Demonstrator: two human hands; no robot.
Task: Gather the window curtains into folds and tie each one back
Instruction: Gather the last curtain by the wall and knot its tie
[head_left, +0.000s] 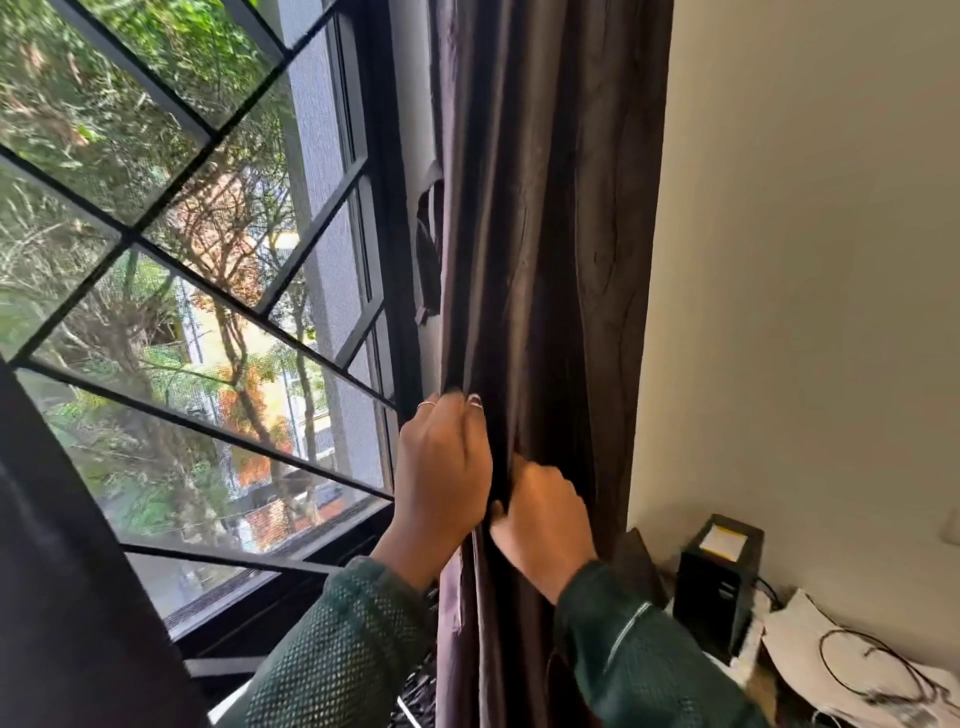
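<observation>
- The dark brown, softly shiny fabric curtain hangs in the centre of the frame, gathered against the cream wall, its long axis running vertically.
- The left hand clutches the curtain's window-side folds, fingers curled around them.
- The right hand, just beside and slightly lower, pinches adjacent pleats.
- A dark strap-like piece, probably the tie-back, hangs above the hands at the curtain's left edge, nearer the left hand.
- The black-barred window fills the left.

A home room: barred window, dark curtain, cluttered corner papers.
</observation>
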